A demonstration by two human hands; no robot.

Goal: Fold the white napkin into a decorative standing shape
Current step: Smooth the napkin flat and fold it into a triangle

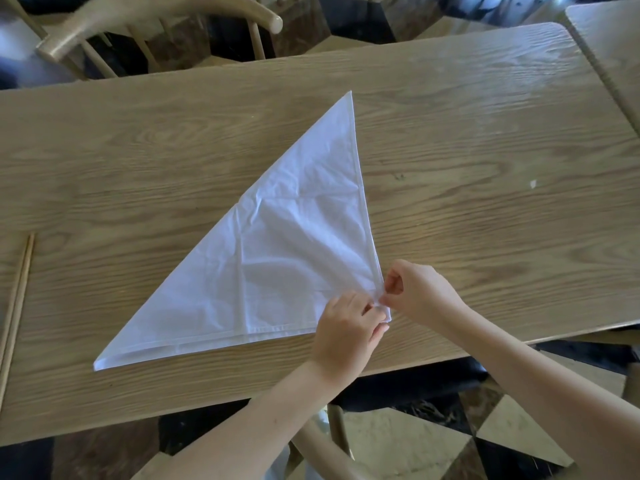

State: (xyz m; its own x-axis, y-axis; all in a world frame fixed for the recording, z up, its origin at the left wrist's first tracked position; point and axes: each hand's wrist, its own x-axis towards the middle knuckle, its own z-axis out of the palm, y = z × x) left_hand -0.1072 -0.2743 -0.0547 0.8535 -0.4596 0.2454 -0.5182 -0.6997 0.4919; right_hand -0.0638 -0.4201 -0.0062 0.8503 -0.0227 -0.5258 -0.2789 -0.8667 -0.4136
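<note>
The white napkin (277, 251) lies flat on the wooden table (485, 133), folded into a large triangle. One point reaches toward the far side, another toward the near left, and the third sits at the near right. My left hand (344, 336) and my right hand (420, 292) meet at that near-right corner, both pinching the cloth layers there between thumb and fingers. The corner itself is partly hidden under my fingers.
A pair of wooden chopsticks (15, 306) lies along the table's left edge. A wooden chair (156, 26) stands at the far side. A second table (609, 39) abuts at the right. The near table edge runs just below my wrists.
</note>
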